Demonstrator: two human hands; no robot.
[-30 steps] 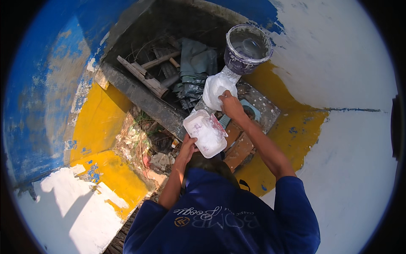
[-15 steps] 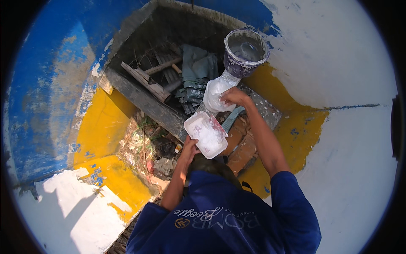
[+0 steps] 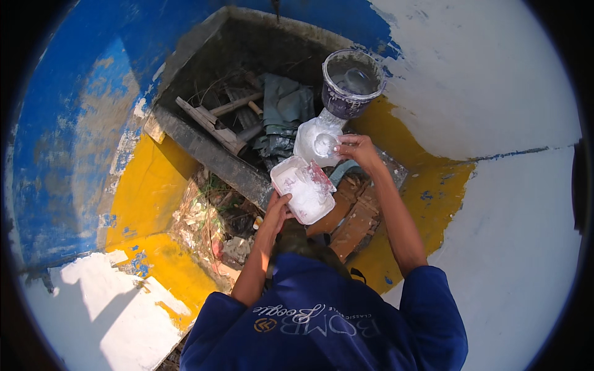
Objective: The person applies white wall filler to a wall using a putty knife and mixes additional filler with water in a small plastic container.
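My left hand [image 3: 276,212] grips the near-left edge of a shallow white tray [image 3: 320,215], thumb over its rim. White powder [image 3: 304,190] lies in the tray, and reddish smears mark one side of it. Just beyond sits a white plastic bag [image 3: 303,141]. My right hand [image 3: 359,152] pinches the rim of a small, round, translucent cup [image 3: 324,145] at the bag's right side; what is in the cup is hard to make out. Behind the bag stands a dark purple bucket [image 3: 344,106] streaked with white, with a clear rounded container [image 3: 357,80] inside.
A speckled board [image 3: 391,166] supports the bag and bucket. To the left, a concrete ledge [image 3: 204,148] borders a recess with wood pieces [image 3: 210,123] and grey-green cloth [image 3: 286,102]. Brown tiles or bricks [image 3: 357,216] and rubble lie below. Walls painted blue, yellow and white surround me.
My right hand has drawn back from inside the bag's mouth, and the round cup now shows in its fingers. The tray has shifted slightly to the right.
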